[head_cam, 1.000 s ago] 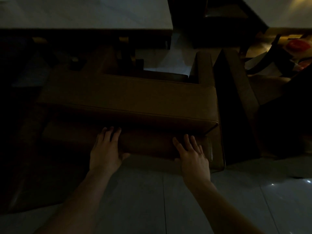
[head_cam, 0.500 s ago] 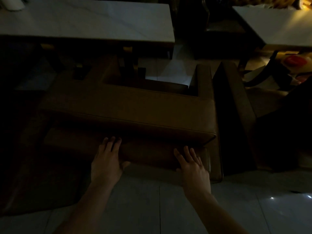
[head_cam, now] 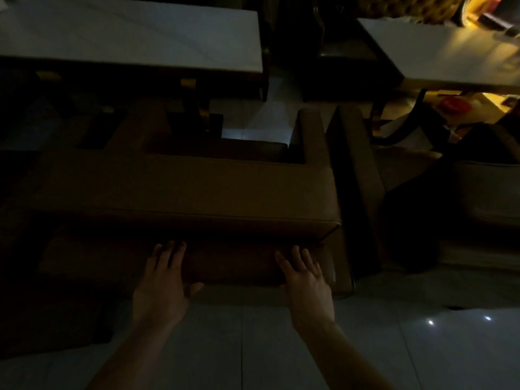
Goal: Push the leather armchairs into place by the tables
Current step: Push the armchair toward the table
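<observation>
Mid-push: my left hand and right hand, fingers spread flat, press the armchair back; its arms near the table edge, not yet tucked in

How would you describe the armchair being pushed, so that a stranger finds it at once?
Start at the long pale table on the left. The brown leather armchair faces it with its back toward the camera. Unlike the neighbouring armchair on its right, it has the left hand and right hand flat on its back.

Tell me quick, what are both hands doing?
Left hand: open, flat against the back of the brown leather armchair, holding nothing.
Right hand: open, flat against the same back, holding nothing.
</observation>
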The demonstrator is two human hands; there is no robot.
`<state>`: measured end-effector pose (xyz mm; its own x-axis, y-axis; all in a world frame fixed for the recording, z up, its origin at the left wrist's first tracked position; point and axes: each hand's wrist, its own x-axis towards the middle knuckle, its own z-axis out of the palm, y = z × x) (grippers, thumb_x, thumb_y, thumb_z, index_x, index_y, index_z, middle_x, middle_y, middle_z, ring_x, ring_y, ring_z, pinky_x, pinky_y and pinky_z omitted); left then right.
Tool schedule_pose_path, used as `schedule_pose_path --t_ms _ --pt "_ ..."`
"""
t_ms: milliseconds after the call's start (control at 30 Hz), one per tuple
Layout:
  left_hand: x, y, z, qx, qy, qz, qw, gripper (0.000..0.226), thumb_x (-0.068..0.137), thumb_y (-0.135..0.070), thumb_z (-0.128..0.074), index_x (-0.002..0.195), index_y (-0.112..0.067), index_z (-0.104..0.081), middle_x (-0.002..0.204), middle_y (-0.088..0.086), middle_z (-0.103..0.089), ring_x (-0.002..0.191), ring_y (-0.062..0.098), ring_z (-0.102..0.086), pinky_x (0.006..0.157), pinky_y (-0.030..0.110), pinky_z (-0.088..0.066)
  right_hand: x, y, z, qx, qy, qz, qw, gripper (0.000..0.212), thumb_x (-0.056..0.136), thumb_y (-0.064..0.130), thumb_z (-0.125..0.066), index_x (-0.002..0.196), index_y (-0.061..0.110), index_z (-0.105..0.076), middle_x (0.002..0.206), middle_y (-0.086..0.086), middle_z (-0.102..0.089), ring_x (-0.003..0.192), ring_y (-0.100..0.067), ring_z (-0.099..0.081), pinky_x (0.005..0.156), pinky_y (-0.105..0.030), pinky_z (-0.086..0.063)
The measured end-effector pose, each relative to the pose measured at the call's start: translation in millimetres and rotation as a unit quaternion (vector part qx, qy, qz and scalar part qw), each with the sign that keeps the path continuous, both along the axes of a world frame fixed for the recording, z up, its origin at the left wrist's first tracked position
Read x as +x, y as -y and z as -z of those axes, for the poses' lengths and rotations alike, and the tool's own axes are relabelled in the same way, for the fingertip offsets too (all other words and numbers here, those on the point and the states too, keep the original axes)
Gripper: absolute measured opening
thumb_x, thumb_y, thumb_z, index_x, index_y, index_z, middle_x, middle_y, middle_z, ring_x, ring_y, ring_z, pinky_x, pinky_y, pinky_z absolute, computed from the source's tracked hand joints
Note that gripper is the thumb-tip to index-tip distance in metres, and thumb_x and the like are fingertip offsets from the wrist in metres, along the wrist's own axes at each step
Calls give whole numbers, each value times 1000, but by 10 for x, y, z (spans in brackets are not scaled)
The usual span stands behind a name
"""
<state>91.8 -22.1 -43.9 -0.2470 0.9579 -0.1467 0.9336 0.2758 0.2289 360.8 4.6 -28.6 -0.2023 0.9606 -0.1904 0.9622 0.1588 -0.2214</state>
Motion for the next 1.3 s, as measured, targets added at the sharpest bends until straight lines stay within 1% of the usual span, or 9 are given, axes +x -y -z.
schedule_pose_path --t_ms 133,200,300,467,533,667,833,1133,1300 --pt "75 -19 -111 -40 -31 2 999 98 84 -58 -63 157 -24 -7 165 3 -8 151 28 0 113 46 -32 73 2 -46 -19 1 -31 999 83 95 10 -56 155 36 -5 165 -7 4 151 -27 7 122 -45 -13" --pt "185 -27 -184 -75 -46 -2 996 103 84 -62 -60 157 -21 0 165 6 -1 151 30 3 115 46 -30 172 21 -115 -40 -2 -51 998 81 94 16 -58 155 35 -8 165 -6 4 151 -27 6 122 -46 -14" --pt "491 -5 -371 -105 -37 7 994 96 85 -66 -55 156 -24 -6 163 10 -11 148 32 -14 113 45 -32 378 61 -309 -77 -13 -32 996 75 95 34 -58 154 34 -11 164 -6 -11 150 -30 -8 120 -48 -21" --pt "1185 -5 -722 -66 23 98 993 88 84 -73 -48 154 -31 -16 159 1 -25 141 26 -29 108 45 -39 867 151 -824 -78 -27 16 996 75 92 39 -61 152 32 -16 161 -8 -20 147 -31 -19 117 -48 -27" --pt "1448 -44 -874 -60 35 127 989 87 84 -75 -45 154 -32 -17 159 -1 -25 142 24 -29 110 45 -36 1076 180 -1021 -73 -33 32 996 74 91 39 -61 151 32 -20 159 -9 -25 146 -32 -23 116 -49 -29" --pt "1864 -92 -1174 -63 45 184 980 89 82 -79 -44 153 -33 -17 159 -4 -24 143 23 -27 113 44 -32 1449 242 -1319 -82 -24 69 994 80 89 45 -63 153 32 -17 162 -11 -18 148 -33 -19 117 -49 -27" --pt "2227 -146 -1570 -51 52 245 967 91 82 -77 -46 155 -30 -17 161 -3 -22 146 22 -22 117 41 -22 1779 313 -1659 -66 -25 119 990 80 88 55 -60 153 31 -18 159 -8 -24 142 -30 -30 110 -46 -36" --pt "2744 -376 -2050 -20 75 301 951 93 82 -75 -53 155 -31 -16 163 -2 -18 148 25 -17 116 48 -23 2224 449 -2184 -36 -17 188 981 78 90 50 -60 154 31 -20 161 -9 -21 143 -29 -30 110 -43 -37" --pt "3231 -404 -2073 -12 70 335 939 95 81 -76 -52 156 -30 -15 163 0 -18 149 23 -16 118 46 -21 2655 551 -2277 -23 -24 207 978 75 89 44 -64 152 30 -26 153 -6 -33 134 -27 -41 103 -43 -44"
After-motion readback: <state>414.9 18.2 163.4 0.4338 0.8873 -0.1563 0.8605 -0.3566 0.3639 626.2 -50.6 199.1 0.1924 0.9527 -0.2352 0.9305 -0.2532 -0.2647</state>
